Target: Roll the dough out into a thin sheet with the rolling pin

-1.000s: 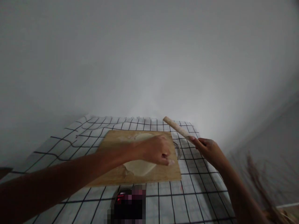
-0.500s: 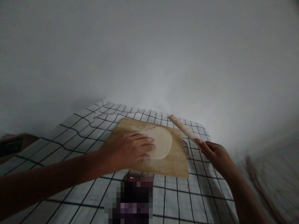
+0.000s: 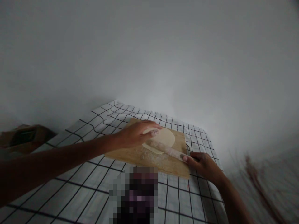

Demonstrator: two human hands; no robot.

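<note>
A round, flat sheet of dough (image 3: 167, 137) lies on a wooden board (image 3: 130, 157), with flour dusted on the wood in front of it. My left hand (image 3: 136, 133) is over the dough's left side, fingers stretched out and thumb apart, the fingertips whitened with flour. At the right edge of the board, my right hand (image 3: 204, 166) grips one end of a floured rolling pin (image 3: 171, 151). The pin slants across the near part of the dough, its far end close to my left thumb.
A white cloth with black grid lines (image 3: 177, 197) covers the table. Beyond it rises a plain grey wall (image 3: 163, 56). An open cardboard box (image 3: 44, 133) stands at the left. Blurred dry twigs (image 3: 257, 177) are at the right, and a pixelated patch covers the near middle.
My right hand has brought the rolling pin down and left, from beyond the board's right edge onto the dough. My left hand has shifted to the dough's far left side. The view has tilted slightly.
</note>
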